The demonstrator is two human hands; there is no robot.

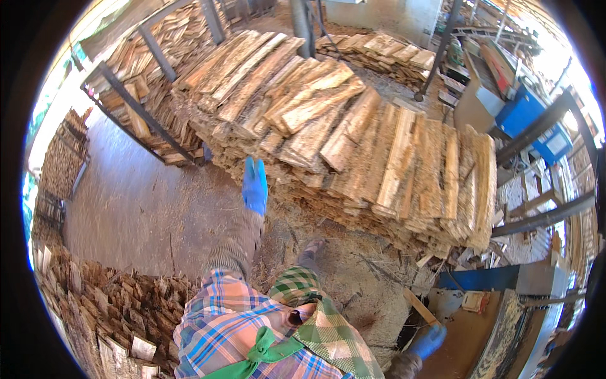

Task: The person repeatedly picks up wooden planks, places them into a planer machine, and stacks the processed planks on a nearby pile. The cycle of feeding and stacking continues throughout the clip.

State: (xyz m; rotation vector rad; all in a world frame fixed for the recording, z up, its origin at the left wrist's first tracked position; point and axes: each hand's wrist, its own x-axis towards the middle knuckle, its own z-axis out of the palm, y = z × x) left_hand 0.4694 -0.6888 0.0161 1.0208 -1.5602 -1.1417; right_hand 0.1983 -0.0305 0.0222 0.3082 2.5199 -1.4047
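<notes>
My left hand (255, 188), in a blue glove, reaches forward with its fingers stretched out and nothing in them. It is at the near left side of a big stack of rough wooden boards (391, 164); I cannot tell whether it touches the wood. Low on the right, my right hand (428, 342), also gloved in blue, is closed around the end of a short wooden slat (419, 307). The slat points up and to the left, beside a machine with a brown work surface (464, 338). Part of the right hand's fingers is hidden.
Split wood pieces (120, 303) are heaped at the lower left. Dark metal posts (145, 114) frame more wood behind the stack. A blue machine (527, 117) stands at the far right. Dusty concrete floor (139, 208) lies on the left, and wood scraps (366, 278) litter the ground.
</notes>
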